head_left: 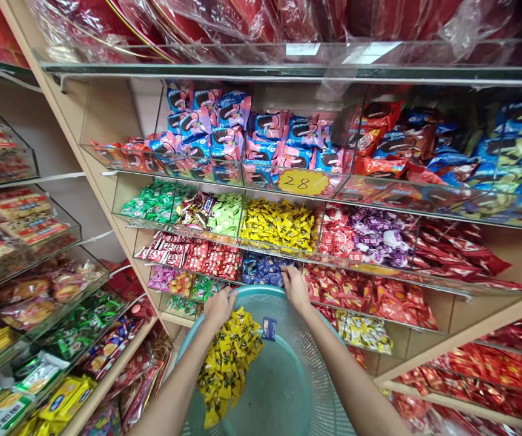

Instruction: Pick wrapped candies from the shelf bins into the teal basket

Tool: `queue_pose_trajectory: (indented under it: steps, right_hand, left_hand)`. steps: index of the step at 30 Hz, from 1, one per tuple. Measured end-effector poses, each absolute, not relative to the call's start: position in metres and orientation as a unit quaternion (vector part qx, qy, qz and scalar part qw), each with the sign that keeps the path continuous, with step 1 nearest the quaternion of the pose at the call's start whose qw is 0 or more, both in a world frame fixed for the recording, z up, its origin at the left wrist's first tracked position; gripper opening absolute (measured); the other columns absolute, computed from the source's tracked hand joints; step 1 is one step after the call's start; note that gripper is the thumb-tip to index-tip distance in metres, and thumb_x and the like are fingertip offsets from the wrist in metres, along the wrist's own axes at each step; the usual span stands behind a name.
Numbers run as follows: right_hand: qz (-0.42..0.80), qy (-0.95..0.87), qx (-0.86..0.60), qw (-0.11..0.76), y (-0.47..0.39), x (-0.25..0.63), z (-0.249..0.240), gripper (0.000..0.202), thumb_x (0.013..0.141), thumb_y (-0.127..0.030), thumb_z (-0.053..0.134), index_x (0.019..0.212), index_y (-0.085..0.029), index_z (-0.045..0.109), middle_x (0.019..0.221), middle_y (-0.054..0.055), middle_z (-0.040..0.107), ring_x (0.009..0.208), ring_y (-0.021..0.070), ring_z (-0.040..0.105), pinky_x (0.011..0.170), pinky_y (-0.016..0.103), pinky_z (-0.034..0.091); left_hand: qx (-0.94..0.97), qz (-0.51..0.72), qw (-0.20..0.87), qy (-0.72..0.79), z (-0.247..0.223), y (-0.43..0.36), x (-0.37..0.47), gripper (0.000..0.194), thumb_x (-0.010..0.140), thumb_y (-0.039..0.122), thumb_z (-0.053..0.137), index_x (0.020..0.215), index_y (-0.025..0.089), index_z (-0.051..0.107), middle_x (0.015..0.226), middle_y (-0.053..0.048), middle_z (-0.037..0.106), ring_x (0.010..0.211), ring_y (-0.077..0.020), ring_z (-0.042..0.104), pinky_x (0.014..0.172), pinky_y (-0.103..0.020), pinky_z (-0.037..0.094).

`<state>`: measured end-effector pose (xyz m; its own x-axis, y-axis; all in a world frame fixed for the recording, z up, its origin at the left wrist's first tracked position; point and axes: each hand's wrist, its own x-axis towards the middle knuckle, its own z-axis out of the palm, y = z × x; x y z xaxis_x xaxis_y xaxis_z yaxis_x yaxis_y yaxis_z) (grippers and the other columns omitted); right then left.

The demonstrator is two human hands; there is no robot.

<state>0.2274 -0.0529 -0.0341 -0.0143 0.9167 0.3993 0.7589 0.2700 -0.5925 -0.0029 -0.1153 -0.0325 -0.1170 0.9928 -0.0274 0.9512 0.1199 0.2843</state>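
Observation:
A teal plastic basket [272,375] sits low in the middle of the head view. Many yellow-wrapped candies [229,363] lie along its left side, and one blue-wrapped candy [269,328] lies near its far edge. My left hand [219,307] is closed on the basket's far left rim. Over the far rim, my right hand [294,284] reaches to the right edge of a compartment of blue candies [261,268]. Its fingers are bent at the candies; whether they hold one is too small to tell.
Above are clear-fronted compartments with yellow candies [279,221], purple candies [379,233] and blue-pink cookie packs [192,124]. A yellow price tag [303,181] reads 28. More snack shelves [29,284] stand at left. A slanted wooden board [465,336] crosses the lower right.

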Motion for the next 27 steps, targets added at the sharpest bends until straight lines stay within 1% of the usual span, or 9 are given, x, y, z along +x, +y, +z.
queue_pose_trajectory:
  steps: [4, 7, 10, 13, 16, 21, 27]
  right_hand:
    - [0.094, -0.720, -0.539, 0.427, -0.061, 0.230, -0.018, 0.028, 0.087, -0.024, 0.038, 0.102, -0.018, 0.061, 0.100, 0.009, 0.062, 0.090, 0.0191, 0.057, 0.080, 0.030, 0.042]
    - [0.145, -0.735, -0.490, 0.445, -0.075, 0.229, -0.008, 0.028, 0.087, -0.030, 0.042, 0.103, -0.018, 0.061, 0.092, 0.007, 0.063, 0.079, 0.0166, 0.057, 0.073, 0.028, 0.043]
    - [0.248, -0.766, -0.441, 0.396, -0.092, 0.225, -0.010, 0.025, 0.085, -0.032, 0.047, 0.100, -0.018, 0.061, 0.081, 0.002, 0.063, 0.064, 0.0123, 0.053, 0.061, 0.023, 0.041]
    - [0.325, -0.791, -0.417, 0.309, -0.105, 0.222, -0.025, 0.017, 0.081, -0.027, 0.051, 0.087, -0.017, 0.063, 0.077, 0.000, 0.063, 0.066, 0.0113, 0.053, 0.061, 0.020, 0.040]
    - [0.348, -0.792, -0.433, 0.254, -0.110, 0.225, -0.045, 0.011, 0.078, -0.021, 0.054, 0.081, -0.016, 0.064, 0.075, 0.000, 0.063, 0.067, 0.0118, 0.053, 0.061, 0.020, 0.039]
    - [0.383, -0.757, -0.483, 0.218, -0.108, 0.233, -0.074, 0.010, 0.074, -0.017, 0.056, 0.080, -0.015, 0.064, 0.065, -0.002, 0.060, 0.061, 0.0108, 0.051, 0.057, 0.020, 0.038]
    - [0.380, -0.742, -0.497, 0.239, -0.104, 0.237, -0.095, 0.014, 0.074, -0.016, 0.053, 0.083, -0.014, 0.063, 0.064, -0.002, 0.059, 0.060, 0.0103, 0.050, 0.058, 0.020, 0.037]
  left_hand:
    - [0.657, 0.098, 0.102, 0.740, -0.032, -0.115, -0.002, 0.045, 0.090, 0.051, 0.023, 0.105, 0.025, 0.057, 0.094, -0.008, 0.069, 0.086, -0.0242, 0.064, 0.068, -0.029, 0.042]
    - [0.657, 0.098, 0.105, 0.740, -0.032, -0.115, 0.000, 0.046, 0.090, 0.051, 0.024, 0.107, 0.025, 0.057, 0.096, -0.008, 0.069, 0.087, -0.0242, 0.063, 0.069, -0.029, 0.042]
    - [0.656, 0.093, 0.110, 0.741, -0.030, -0.114, 0.005, 0.046, 0.090, 0.052, 0.024, 0.109, 0.025, 0.057, 0.097, -0.009, 0.068, 0.088, -0.0234, 0.063, 0.070, -0.029, 0.042]
    - [0.663, 0.087, 0.103, 0.737, -0.027, -0.114, 0.010, 0.047, 0.090, 0.052, 0.024, 0.109, 0.025, 0.057, 0.097, -0.008, 0.069, 0.088, -0.0231, 0.063, 0.070, -0.028, 0.042]
    - [0.672, 0.078, 0.099, 0.729, -0.023, -0.114, 0.016, 0.046, 0.090, 0.052, 0.024, 0.108, 0.025, 0.058, 0.096, -0.009, 0.069, 0.088, -0.0239, 0.064, 0.069, -0.029, 0.043]
    - [0.677, 0.077, 0.105, 0.724, -0.024, -0.114, 0.021, 0.045, 0.090, 0.051, 0.025, 0.108, 0.025, 0.058, 0.098, -0.008, 0.069, 0.089, -0.0227, 0.063, 0.072, -0.029, 0.043]
    - [0.687, 0.090, 0.101, 0.714, -0.030, -0.113, 0.025, 0.045, 0.090, 0.050, 0.025, 0.108, 0.025, 0.057, 0.095, -0.008, 0.069, 0.087, -0.0219, 0.064, 0.072, -0.029, 0.043]
